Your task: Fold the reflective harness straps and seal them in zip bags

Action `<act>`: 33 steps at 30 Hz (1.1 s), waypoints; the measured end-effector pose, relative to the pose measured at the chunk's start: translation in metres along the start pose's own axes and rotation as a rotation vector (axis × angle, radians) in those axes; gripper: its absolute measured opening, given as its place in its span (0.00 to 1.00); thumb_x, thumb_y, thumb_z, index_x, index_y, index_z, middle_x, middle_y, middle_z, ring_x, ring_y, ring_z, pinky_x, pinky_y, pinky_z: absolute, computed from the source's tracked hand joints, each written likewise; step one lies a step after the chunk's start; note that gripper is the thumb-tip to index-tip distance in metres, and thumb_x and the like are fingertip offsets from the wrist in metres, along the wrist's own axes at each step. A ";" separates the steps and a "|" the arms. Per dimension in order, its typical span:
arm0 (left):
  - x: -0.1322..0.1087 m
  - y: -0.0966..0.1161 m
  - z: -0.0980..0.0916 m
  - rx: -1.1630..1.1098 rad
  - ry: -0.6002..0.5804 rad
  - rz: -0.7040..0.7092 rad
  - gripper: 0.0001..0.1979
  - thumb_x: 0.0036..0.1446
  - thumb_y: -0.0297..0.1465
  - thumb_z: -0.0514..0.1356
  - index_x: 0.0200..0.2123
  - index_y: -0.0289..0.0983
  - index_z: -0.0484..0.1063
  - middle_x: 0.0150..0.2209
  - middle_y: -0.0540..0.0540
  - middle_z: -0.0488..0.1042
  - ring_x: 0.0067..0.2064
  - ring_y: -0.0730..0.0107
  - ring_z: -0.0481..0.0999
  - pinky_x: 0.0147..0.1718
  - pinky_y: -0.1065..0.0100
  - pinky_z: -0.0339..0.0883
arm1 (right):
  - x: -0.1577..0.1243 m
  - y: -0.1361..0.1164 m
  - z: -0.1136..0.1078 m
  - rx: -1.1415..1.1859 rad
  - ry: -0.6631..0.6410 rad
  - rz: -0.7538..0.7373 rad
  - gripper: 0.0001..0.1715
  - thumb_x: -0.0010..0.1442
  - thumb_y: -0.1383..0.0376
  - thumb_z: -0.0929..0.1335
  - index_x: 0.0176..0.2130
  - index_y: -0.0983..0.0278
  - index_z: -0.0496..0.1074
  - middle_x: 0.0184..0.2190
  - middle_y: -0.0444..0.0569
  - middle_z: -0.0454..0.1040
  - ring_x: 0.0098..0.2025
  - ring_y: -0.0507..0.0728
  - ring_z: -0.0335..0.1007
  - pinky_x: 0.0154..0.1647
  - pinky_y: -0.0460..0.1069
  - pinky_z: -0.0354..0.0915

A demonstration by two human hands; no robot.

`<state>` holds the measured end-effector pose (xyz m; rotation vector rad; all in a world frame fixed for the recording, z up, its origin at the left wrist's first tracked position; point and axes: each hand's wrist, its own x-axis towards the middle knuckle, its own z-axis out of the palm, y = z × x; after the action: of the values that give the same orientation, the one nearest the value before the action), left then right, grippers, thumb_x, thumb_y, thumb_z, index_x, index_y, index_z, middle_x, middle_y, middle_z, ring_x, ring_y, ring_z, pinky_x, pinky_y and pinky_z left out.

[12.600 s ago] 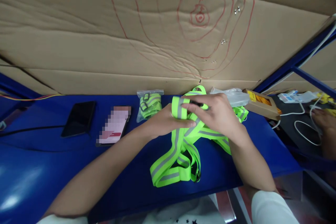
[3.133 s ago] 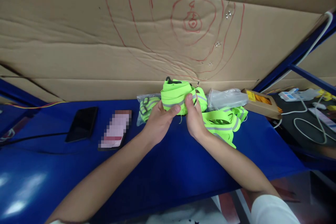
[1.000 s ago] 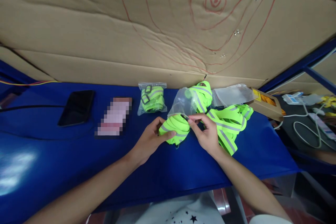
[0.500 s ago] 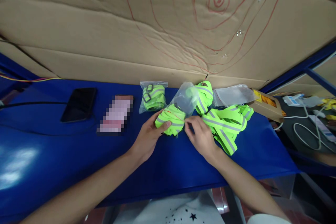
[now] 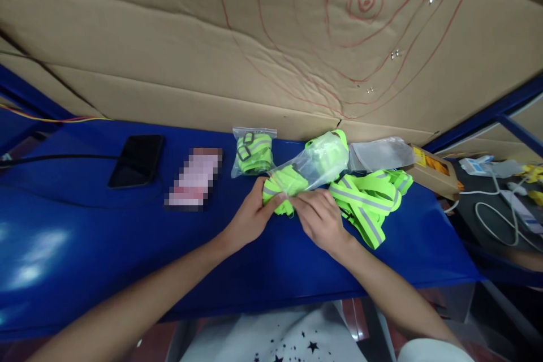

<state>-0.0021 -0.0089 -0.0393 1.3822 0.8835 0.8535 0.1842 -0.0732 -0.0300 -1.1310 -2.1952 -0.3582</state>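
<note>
A folded neon-yellow reflective strap (image 5: 278, 186) is held in my left hand (image 5: 250, 215), fingers wrapped round it and thumb in front. A clear plastic bag (image 5: 316, 167) partly covers this strap and stretches up to the right. My right hand (image 5: 320, 218) pinches the bag's edge at the strap's right side. Behind the bag lies another strap bundle (image 5: 339, 137). Loose reflective straps (image 5: 367, 201) are spread just right of my right hand. A zip bag with a folded strap and black buckles (image 5: 254, 153) lies behind my left hand.
On the blue table (image 5: 127, 254), a black phone (image 5: 136, 161) with a cable and a blurred-out phone (image 5: 195, 178) lie left. Clear bags (image 5: 382, 154) and a cardboard box (image 5: 435, 174) sit right. Cardboard (image 5: 169, 39) stands behind.
The clear bag has come down over part of the held strap. My right hand has closed on the bag's edge, nearer my left hand. The view has shifted slightly.
</note>
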 end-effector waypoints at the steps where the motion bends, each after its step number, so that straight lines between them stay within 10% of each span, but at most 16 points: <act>1: 0.001 -0.002 -0.002 0.106 -0.030 0.054 0.14 0.64 0.40 0.62 0.46 0.38 0.65 0.40 0.47 0.74 0.42 0.62 0.74 0.44 0.64 0.66 | 0.000 -0.001 0.001 0.014 -0.008 0.025 0.19 0.66 0.75 0.65 0.53 0.63 0.76 0.43 0.54 0.81 0.44 0.60 0.78 0.47 0.56 0.71; 9: 0.001 -0.004 -0.009 0.401 -0.126 0.314 0.12 0.61 0.29 0.61 0.47 0.40 0.64 0.45 0.45 0.72 0.47 0.59 0.74 0.48 0.60 0.67 | 0.001 -0.011 -0.001 -0.116 0.014 0.122 0.27 0.67 0.61 0.70 0.62 0.67 0.68 0.50 0.59 0.78 0.52 0.64 0.75 0.53 0.58 0.68; 14: -0.001 -0.004 -0.004 0.193 -0.016 0.159 0.16 0.54 0.28 0.67 0.45 0.40 0.68 0.40 0.50 0.75 0.40 0.64 0.75 0.42 0.64 0.66 | 0.002 -0.024 0.008 -0.162 -0.180 -0.021 0.43 0.68 0.44 0.65 0.67 0.73 0.63 0.66 0.65 0.66 0.69 0.71 0.57 0.68 0.67 0.53; 18: 0.005 -0.002 -0.005 -0.232 0.040 -0.002 0.16 0.54 0.33 0.70 0.42 0.40 0.68 0.35 0.52 0.75 0.36 0.68 0.74 0.37 0.67 0.67 | -0.002 -0.027 0.010 0.027 -0.051 -0.211 0.24 0.69 0.54 0.67 0.60 0.62 0.72 0.59 0.53 0.76 0.64 0.61 0.67 0.67 0.59 0.57; 22: 0.009 0.002 -0.007 -0.499 0.043 -0.106 0.20 0.57 0.36 0.70 0.49 0.42 0.69 0.48 0.49 0.78 0.48 0.64 0.77 0.48 0.63 0.70 | -0.007 -0.016 0.006 0.421 0.170 0.353 0.06 0.67 0.63 0.68 0.37 0.61 0.73 0.32 0.45 0.78 0.38 0.55 0.76 0.46 0.52 0.67; 25: 0.006 0.005 -0.007 -0.626 -0.016 -0.155 0.23 0.54 0.34 0.73 0.51 0.43 0.71 0.50 0.47 0.78 0.52 0.60 0.78 0.52 0.61 0.70 | -0.007 -0.003 0.010 0.671 0.178 0.748 0.16 0.66 0.53 0.69 0.46 0.60 0.70 0.40 0.49 0.78 0.38 0.55 0.76 0.39 0.50 0.72; 28: 0.000 0.006 -0.003 -0.635 -0.063 -0.171 0.22 0.53 0.33 0.74 0.49 0.43 0.72 0.49 0.48 0.79 0.55 0.60 0.77 0.55 0.61 0.68 | -0.004 0.003 0.015 1.070 0.130 0.867 0.34 0.63 0.43 0.69 0.60 0.58 0.65 0.56 0.54 0.74 0.54 0.58 0.76 0.54 0.52 0.74; 33: -0.004 0.006 0.005 -0.626 -0.095 -0.158 0.20 0.54 0.34 0.74 0.47 0.43 0.73 0.49 0.49 0.79 0.56 0.59 0.75 0.58 0.60 0.65 | 0.002 -0.001 0.010 1.257 0.036 0.877 0.31 0.68 0.46 0.66 0.63 0.58 0.68 0.60 0.50 0.74 0.62 0.58 0.70 0.69 0.53 0.62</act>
<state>0.0002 -0.0148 -0.0337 0.7888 0.5708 0.8403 0.1779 -0.0677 -0.0367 -1.0878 -1.1939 1.1772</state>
